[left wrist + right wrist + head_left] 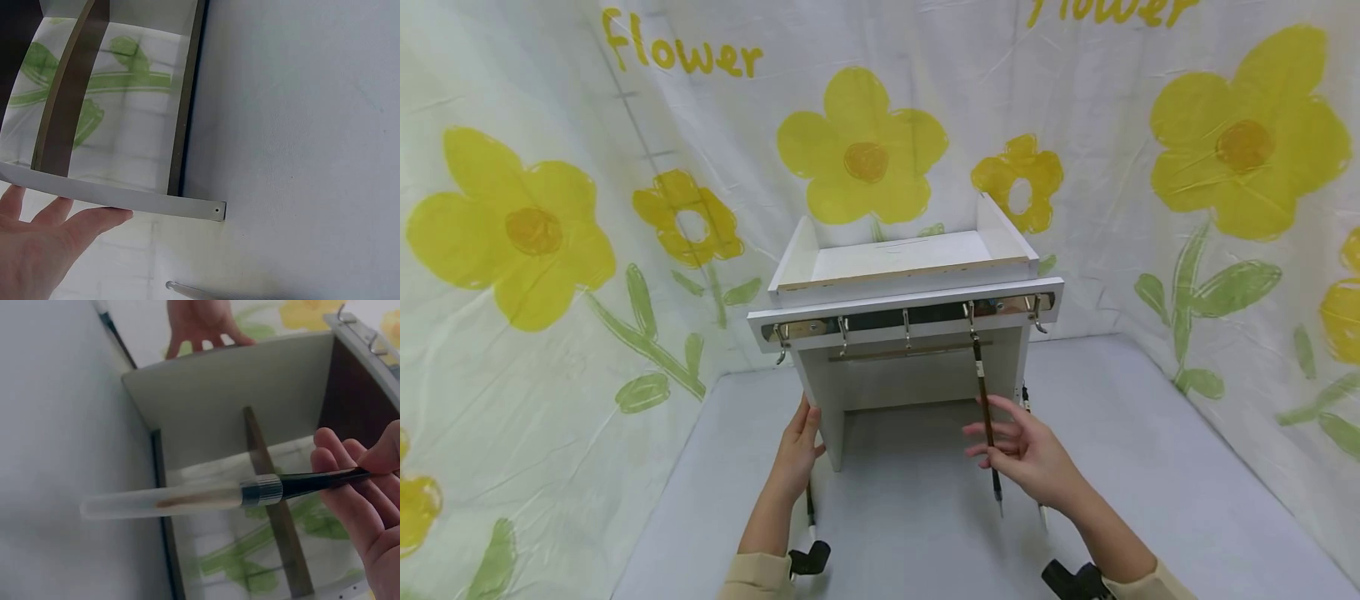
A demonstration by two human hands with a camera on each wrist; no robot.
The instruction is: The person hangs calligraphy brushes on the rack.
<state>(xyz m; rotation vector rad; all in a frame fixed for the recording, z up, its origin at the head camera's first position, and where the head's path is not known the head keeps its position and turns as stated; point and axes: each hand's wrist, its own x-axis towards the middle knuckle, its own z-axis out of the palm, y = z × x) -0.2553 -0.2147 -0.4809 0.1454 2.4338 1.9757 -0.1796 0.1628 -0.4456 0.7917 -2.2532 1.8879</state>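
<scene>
The right hand (pixel 1026 450) pinches a dark-handled brush (pixel 986 421), its clear-capped tip below the fingers. The left hand (pixel 797 450), fingers straight, presses the white rack (pixel 902 317) side panel. Beyond, the brush hangs from a hook (pixel 970 312).

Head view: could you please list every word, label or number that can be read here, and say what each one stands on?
"flower" in yellow handwriting on the flowered backdrop cloth, upper left.
A second yellow word at the top edge, right of centre, is cut off by the frame; only its lower part shows, so it cannot be read for certain.
No text shows on the white rack, the brush, or in either wrist view.
</scene>
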